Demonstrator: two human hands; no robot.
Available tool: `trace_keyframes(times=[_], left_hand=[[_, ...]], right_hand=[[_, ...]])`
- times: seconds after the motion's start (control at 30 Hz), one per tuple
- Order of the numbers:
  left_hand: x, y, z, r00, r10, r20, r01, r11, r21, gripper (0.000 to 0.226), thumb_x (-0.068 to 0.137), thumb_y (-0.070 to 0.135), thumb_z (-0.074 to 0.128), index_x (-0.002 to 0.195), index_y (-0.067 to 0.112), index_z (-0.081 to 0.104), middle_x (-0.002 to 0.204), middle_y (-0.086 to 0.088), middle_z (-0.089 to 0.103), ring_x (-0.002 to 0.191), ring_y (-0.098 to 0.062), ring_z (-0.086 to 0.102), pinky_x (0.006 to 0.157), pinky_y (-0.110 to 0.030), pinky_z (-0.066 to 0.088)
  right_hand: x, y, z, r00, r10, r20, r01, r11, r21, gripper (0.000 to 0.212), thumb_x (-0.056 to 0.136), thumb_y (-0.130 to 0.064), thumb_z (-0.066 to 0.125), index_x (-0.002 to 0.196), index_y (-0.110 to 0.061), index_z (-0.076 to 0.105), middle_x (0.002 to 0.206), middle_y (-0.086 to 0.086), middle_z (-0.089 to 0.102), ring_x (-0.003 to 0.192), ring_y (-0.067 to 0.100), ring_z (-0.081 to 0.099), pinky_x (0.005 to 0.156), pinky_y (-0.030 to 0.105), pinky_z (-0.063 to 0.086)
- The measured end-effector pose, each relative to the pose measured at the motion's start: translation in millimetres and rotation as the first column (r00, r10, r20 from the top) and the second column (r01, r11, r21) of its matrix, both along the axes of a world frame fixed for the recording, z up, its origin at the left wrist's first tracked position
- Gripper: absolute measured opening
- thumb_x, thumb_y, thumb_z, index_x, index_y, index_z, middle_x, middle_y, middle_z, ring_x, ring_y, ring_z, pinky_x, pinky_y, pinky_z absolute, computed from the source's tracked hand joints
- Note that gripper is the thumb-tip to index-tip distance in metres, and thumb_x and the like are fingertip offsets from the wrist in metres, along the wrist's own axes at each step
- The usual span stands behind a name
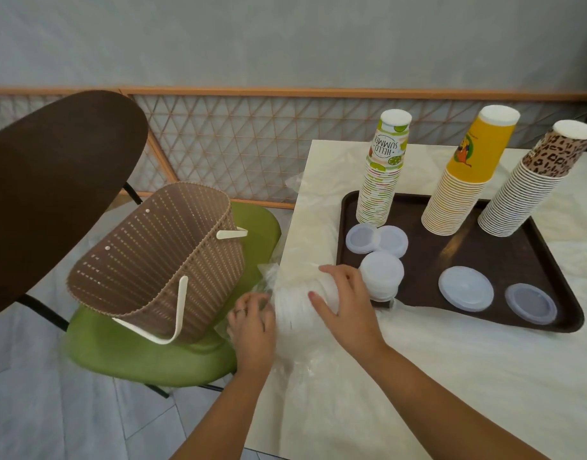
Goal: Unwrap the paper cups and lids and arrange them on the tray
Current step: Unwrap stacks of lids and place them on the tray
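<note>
Both hands are clamped on a sleeve of lids lying on its side at the worktop's left edge. The left hand pinches the plastic wrap at the end hanging toward the basket; the right hand curls over the end nearest the tray. The sleeve's long axis runs left to right — straight at the tray, just beside the right hand. So I'd judge the right hand carries the lids over, the left strips the wrap. Three cup stacks already stand there, with loose lids in front.

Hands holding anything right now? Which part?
Both grip the wrapped lid stack: left hand at its plastic-covered end, right hand round the tray-side end.
</note>
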State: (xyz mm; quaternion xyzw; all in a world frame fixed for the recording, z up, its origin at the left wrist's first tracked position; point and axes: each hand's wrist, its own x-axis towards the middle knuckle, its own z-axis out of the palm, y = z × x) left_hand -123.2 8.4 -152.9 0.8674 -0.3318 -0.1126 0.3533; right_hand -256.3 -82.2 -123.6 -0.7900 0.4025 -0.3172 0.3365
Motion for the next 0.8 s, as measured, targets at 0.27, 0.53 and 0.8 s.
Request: trace_keyframes(times=[0.27, 0.53, 0.8], left_hand=[[-26.8, -9.2, 16.8, 0.938, -0.199, -0.283, 0.151, 0.972, -0.182, 0.047, 0.092, 0.034, 0.056, 0.134, 0.021, 0.039, 0.132, 0.008, 0.037, 0.116, -0.007, 0.039, 0.091, -0.017, 0.032], [-19.8, -11.9, 12.1, 0.927, -0.214, -0.309, 0.178, 0.974, -0.140, 0.068, 0.075, 0.040, 0.075, 0.132, 0.022, 0.040, 0.133, 0.003, 0.043, 0.114, -0.005, 0.039, 0.085, -0.009, 0.032], [-10.7, -5.4, 8.7, 0.934, -0.196, -0.299, 0.141, 0.970, -0.196, 0.056, 0.074, 0.024, 0.078, 0.120, 0.030, 0.046, 0.130, 0.000, 0.049, 0.115, -0.012, 0.047, 0.093, -0.019, 0.036]], right_hand=[[7.9, 2.7, -0.7, 0.946, 0.154, -0.285, -0.105, 0.978, 0.180, 0.052, 0.090, -0.030, 0.060, 0.138, -0.023, 0.042, 0.143, 0.004, 0.032, 0.134, 0.023, 0.029, 0.108, 0.025, 0.024], [-1.8, -10.6, -2.1, 0.947, 0.239, -0.215, -0.181, 0.949, 0.259, 0.048, 0.094, -0.025, 0.055, 0.140, -0.021, 0.043, 0.142, 0.004, 0.043, 0.133, 0.018, 0.034, 0.106, 0.018, 0.022], [-7.5, -9.6, -7.6, 0.974, 0.160, -0.162, -0.115, 0.960, 0.256, 0.039, 0.095, -0.016, 0.051, 0.130, -0.032, 0.052, 0.134, 0.005, 0.043, 0.114, 0.010, 0.044, 0.088, 0.003, 0.025]])
